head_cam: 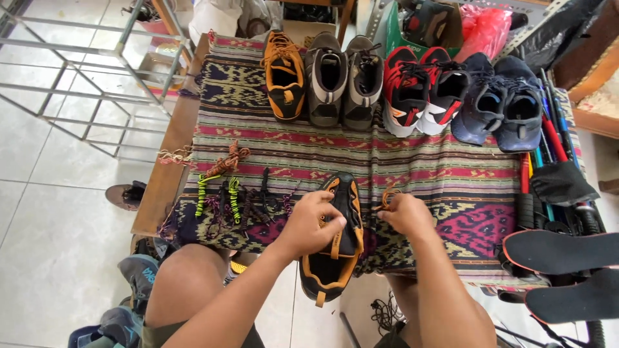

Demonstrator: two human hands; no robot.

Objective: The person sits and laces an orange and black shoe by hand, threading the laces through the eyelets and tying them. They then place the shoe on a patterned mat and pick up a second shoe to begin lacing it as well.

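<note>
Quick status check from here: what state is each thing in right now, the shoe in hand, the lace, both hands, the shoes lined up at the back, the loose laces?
Black-and-orange shoe: unlaced, held at the cloth's near edge.
Orange lace: pinched, beside the shoe.
Left hand: gripping the shoe.
Right hand: closed on the lace.
Matching orange shoe: laced, upright in the back row.
Grey pair: upright, side by side.
Red pair: laced.
Blue pair: upright.
Loose laces: lying bundled on the cloth.
Black insoles: lying flat, out of any shoe.

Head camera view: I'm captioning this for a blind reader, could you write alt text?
A person's left hand grips an orange-and-black shoe at the edge of a striped woven cloth, while the right hand pinches an orange lace. Seven more shoes line the far edge; loose laces lie left.
</note>
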